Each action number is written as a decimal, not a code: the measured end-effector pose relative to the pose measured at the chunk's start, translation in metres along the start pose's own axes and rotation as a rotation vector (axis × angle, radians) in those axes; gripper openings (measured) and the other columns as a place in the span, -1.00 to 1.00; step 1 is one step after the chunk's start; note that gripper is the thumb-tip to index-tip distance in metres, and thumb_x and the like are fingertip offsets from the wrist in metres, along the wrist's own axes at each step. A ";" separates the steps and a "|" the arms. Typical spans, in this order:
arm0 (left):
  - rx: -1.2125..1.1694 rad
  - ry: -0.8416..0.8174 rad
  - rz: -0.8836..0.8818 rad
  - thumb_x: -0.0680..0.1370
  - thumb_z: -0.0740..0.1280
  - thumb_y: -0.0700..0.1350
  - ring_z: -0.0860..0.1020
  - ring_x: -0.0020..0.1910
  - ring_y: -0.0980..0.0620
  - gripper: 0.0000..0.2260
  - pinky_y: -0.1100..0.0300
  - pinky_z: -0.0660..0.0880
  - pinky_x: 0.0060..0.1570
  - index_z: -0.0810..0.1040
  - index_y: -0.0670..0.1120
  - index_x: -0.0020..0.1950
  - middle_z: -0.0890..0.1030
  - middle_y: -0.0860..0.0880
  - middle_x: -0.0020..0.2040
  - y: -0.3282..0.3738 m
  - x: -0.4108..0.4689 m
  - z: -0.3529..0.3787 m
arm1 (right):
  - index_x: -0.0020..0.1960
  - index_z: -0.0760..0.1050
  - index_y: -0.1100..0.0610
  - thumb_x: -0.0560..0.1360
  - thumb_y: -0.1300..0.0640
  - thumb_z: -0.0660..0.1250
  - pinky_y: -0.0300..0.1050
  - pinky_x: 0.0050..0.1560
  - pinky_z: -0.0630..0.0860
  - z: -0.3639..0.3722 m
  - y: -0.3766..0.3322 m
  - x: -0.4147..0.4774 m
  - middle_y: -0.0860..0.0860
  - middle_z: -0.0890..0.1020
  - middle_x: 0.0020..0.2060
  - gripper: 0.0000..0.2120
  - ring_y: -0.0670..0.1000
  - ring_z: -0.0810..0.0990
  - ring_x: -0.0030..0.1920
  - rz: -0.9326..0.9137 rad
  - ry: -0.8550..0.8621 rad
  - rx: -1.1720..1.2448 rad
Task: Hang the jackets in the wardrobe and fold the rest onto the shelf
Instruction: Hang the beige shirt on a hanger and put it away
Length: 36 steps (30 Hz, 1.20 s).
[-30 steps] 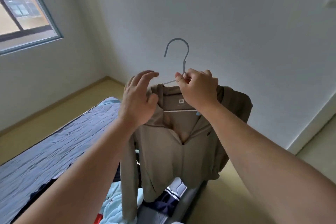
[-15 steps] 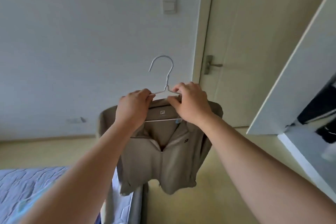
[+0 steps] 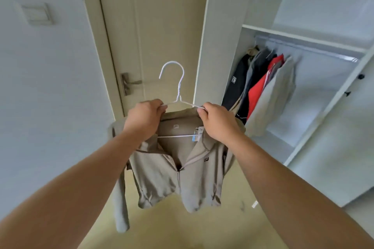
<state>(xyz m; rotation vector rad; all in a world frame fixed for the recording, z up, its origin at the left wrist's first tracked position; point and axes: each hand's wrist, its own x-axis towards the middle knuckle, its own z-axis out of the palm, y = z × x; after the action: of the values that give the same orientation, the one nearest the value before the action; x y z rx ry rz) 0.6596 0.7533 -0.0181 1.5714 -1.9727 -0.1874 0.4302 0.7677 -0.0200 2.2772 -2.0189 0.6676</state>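
Both hands, left (image 3: 144,119) and right (image 3: 217,121), pinch the hanger (image 3: 178,95) bearing the jacket (image 3: 176,170); hook it level onto the rail (image 3: 315,48), probably right of the hung coats (image 3: 261,91).

1 wide-angle camera, worn on the head, looks forward and a little down along both bare forearms. The left hand (image 3: 144,120) and right hand (image 3: 219,123) sit close to the lens at mid-frame, the hanger (image 3: 179,87) between them. It faces a closed door (image 3: 162,26), with the open wardrobe (image 3: 303,37) to the right and a wall (image 3: 50,87) to the left.
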 end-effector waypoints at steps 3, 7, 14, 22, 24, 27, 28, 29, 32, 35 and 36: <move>-0.014 -0.125 0.057 0.69 0.18 0.06 0.55 -0.20 -0.17 -0.72 0.00 0.54 -0.14 0.50 -0.05 -0.12 0.57 -0.07 -0.24 0.023 0.034 0.024 | -0.07 0.47 0.05 0.67 -0.11 0.13 -0.01 -0.24 0.32 -0.015 0.044 0.006 -0.01 0.60 -0.23 -0.70 0.20 0.57 -0.13 0.016 0.059 -0.007; 0.065 -0.118 0.234 0.69 0.19 0.01 0.54 -0.11 -0.16 -0.75 -0.02 0.47 0.02 0.46 -0.01 -0.16 0.55 -0.01 -0.19 0.051 0.088 0.050 | -0.05 0.51 0.07 0.68 -0.11 0.12 0.05 -0.19 0.49 -0.030 0.089 0.022 0.03 0.59 -0.28 -0.67 0.18 0.55 -0.19 0.028 0.096 -0.095; -0.142 0.083 0.397 0.65 0.29 -0.06 0.57 -0.12 -0.11 -0.84 0.14 0.40 -0.16 0.63 -0.06 -0.02 0.66 -0.05 -0.11 0.119 0.206 0.098 | -0.15 0.44 0.09 0.68 -0.04 0.14 0.03 -0.35 0.47 -0.063 0.153 0.085 0.03 0.49 -0.40 -0.69 0.16 0.49 -0.38 0.112 0.370 -0.248; 0.072 -0.251 0.423 0.68 0.16 0.05 0.55 -0.11 -0.16 -0.75 0.01 0.53 -0.10 0.57 0.03 -0.05 0.63 -0.05 -0.14 0.161 0.293 0.213 | -0.03 0.43 0.00 0.70 -0.13 -0.03 0.00 -0.27 0.53 -0.016 0.246 0.114 -0.09 0.47 -0.37 -0.65 0.06 0.52 -0.35 0.322 0.125 -0.315; 0.058 -0.286 0.475 0.68 0.17 0.07 0.57 -0.13 -0.14 -0.75 0.03 0.54 -0.14 0.58 0.05 -0.07 0.62 -0.02 -0.17 0.172 0.319 0.239 | -0.02 0.44 -0.02 0.68 -0.16 -0.08 0.01 -0.27 0.57 -0.011 0.267 0.126 -0.10 0.49 -0.35 -0.62 0.02 0.52 -0.36 0.358 0.103 -0.332; 0.038 -0.366 0.596 0.67 0.20 0.09 0.60 -0.13 -0.08 -0.76 0.08 0.53 -0.15 0.64 0.07 -0.01 0.66 0.02 -0.15 0.186 0.365 0.279 | 0.02 0.44 -0.04 0.66 -0.17 -0.10 -0.04 -0.31 0.56 0.000 0.297 0.146 -0.11 0.50 -0.34 -0.61 -0.02 0.51 -0.37 0.444 0.076 -0.382; 0.015 -0.392 0.637 0.67 0.22 0.08 0.60 -0.13 -0.06 -0.76 0.08 0.53 -0.15 0.65 0.06 -0.02 0.66 0.03 -0.16 0.191 0.382 0.294 | 0.00 0.43 -0.05 0.66 -0.17 -0.10 -0.08 -0.36 0.49 0.004 0.307 0.153 -0.12 0.47 -0.36 -0.63 -0.04 0.47 -0.40 0.473 0.087 -0.415; -0.008 -0.418 0.675 0.66 0.23 0.08 0.60 -0.13 -0.05 -0.76 0.08 0.53 -0.13 0.66 0.06 -0.03 0.66 0.04 -0.16 0.197 0.397 0.308 | -0.04 0.40 -0.05 0.67 -0.17 -0.09 -0.11 -0.40 0.41 0.007 0.315 0.161 -0.13 0.44 -0.38 -0.64 -0.05 0.41 -0.44 0.502 0.099 -0.451; -0.079 -0.492 0.790 0.65 0.27 0.09 0.59 -0.07 0.00 -0.78 0.04 0.56 -0.03 0.67 0.05 0.00 0.67 0.08 -0.11 0.219 0.441 0.348 | -0.09 0.42 -0.02 0.68 -0.14 0.01 -0.12 -0.41 0.31 0.014 0.336 0.184 -0.11 0.45 -0.41 -0.67 0.01 0.34 -0.47 0.614 0.137 -0.541; -0.169 -0.600 0.939 0.63 0.32 0.06 0.59 -0.11 0.06 -0.82 0.12 0.53 -0.06 0.67 0.03 -0.02 0.66 0.10 -0.16 0.247 0.483 0.385 | -0.03 0.45 -0.02 0.69 -0.13 0.02 -0.11 -0.39 0.31 0.013 0.352 0.206 -0.08 0.49 -0.37 -0.69 0.04 0.39 -0.43 0.757 0.114 -0.556; -0.207 -0.650 0.983 0.62 0.34 0.05 0.59 -0.13 0.09 -0.84 0.20 0.50 -0.08 0.68 0.03 -0.01 0.65 0.12 -0.17 0.259 0.496 0.396 | -0.01 0.43 -0.02 0.70 -0.12 0.01 -0.11 -0.38 0.34 0.011 0.358 0.213 -0.08 0.47 -0.36 -0.70 0.04 0.41 -0.42 0.793 0.093 -0.573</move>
<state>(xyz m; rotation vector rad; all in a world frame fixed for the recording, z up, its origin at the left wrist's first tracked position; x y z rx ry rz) 0.1742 0.2698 -0.0373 0.2777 -2.8594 -0.5061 0.1071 0.5068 -0.0525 1.0985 -2.5944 0.1373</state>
